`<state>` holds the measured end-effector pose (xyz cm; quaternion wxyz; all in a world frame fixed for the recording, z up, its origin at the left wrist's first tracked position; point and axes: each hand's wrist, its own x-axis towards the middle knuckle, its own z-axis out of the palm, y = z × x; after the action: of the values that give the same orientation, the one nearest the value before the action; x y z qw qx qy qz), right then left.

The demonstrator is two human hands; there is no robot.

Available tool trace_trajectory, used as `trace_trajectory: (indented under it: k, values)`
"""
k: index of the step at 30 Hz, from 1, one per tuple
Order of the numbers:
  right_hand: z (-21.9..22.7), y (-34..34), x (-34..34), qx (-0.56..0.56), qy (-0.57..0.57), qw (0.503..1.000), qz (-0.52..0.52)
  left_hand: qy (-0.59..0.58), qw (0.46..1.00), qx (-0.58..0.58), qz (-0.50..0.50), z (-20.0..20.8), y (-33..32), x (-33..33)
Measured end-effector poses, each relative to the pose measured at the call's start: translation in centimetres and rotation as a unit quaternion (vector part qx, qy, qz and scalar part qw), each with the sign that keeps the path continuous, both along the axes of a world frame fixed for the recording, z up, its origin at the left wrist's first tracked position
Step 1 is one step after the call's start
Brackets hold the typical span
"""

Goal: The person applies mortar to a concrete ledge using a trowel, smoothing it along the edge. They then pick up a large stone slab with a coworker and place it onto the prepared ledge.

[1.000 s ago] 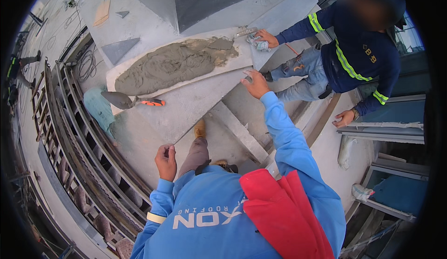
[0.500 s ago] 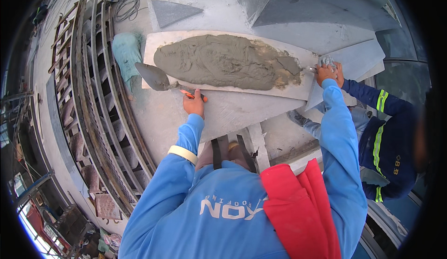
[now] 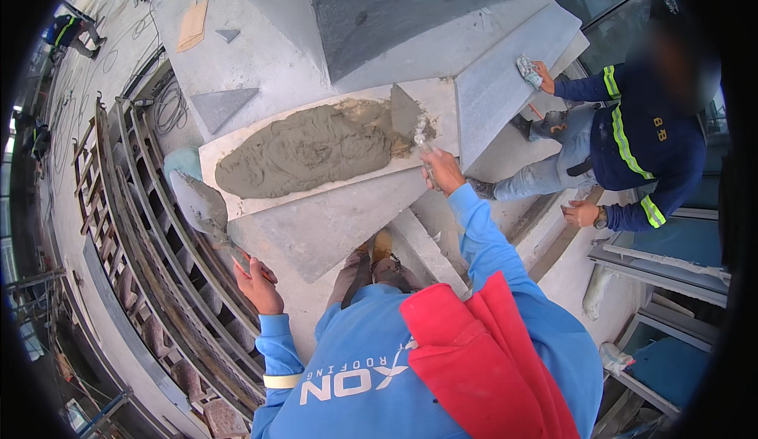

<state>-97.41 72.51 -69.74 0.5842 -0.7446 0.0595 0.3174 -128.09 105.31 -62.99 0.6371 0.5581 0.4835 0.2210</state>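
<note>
A: Mortar (image 3: 304, 151) is lying in one long grey heap on a pale stone slab (image 3: 442, 107); the slab is acting as the only holder of anything here, and the heap is covering most of its length.

B: And the hands?

A: The right hand (image 3: 440, 172) is closing around the handle of a small trowel (image 3: 407, 115), whose blade is resting at the heap's right end. The left hand (image 3: 257, 277) is gripping the handle of a larger trowel (image 3: 197, 202), held off the slab's left end, its blade coated grey. So two trowels are showing, one in each hand.

B: How many people are appearing?

A: One co-worker (image 3: 639, 147) in a dark jacket with reflective stripes is crouching at the right. One of that person's hands is pressing a crumpled rag (image 3: 527, 69) against a second stone block (image 3: 505, 76); the other is hanging near the knee, apparently empty, though it is too small to say for certain.

B: Other things?

A: One triangular grey offcut (image 3: 221, 106) is lying well apart from the slab, up and to the left, and a flat brown board (image 3: 192, 24) is lying farther off.
</note>
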Motion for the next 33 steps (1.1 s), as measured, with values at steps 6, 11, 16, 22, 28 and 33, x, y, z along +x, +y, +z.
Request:
trace_trajectory:
  k: [6,11,16,22,28,33]
  values:
    - [5.3,2.9,-4.2,0.1,-0.403,0.91,0.001,-0.045,0.96,-0.171,-0.215,7.6,-5.3,6.0]
    - [8.8,0.0,0.8,-0.041,-0.417,0.885,0.201,0.05,0.888,-0.196,-0.412,11.6,-7.0,9.5]
    - [8.9,-2.0,3.5,-0.129,-0.501,0.799,0.308,0.054,0.854,-0.231,-0.464,14.7,-7.2,10.9]
    - [4.4,0.1,3.2,-0.118,-0.508,0.81,0.267,0.003,0.851,-0.277,-0.447,15.3,-7.4,11.4]
    - [1.4,-1.7,2.9,-0.186,-0.477,0.801,0.309,0.011,0.853,-0.318,-0.413,13.3,-7.5,10.5]
    - [0.1,-2.4,3.0,-0.153,-0.538,0.792,0.246,-0.014,0.835,-0.369,-0.409,11.9,-7.4,10.5]
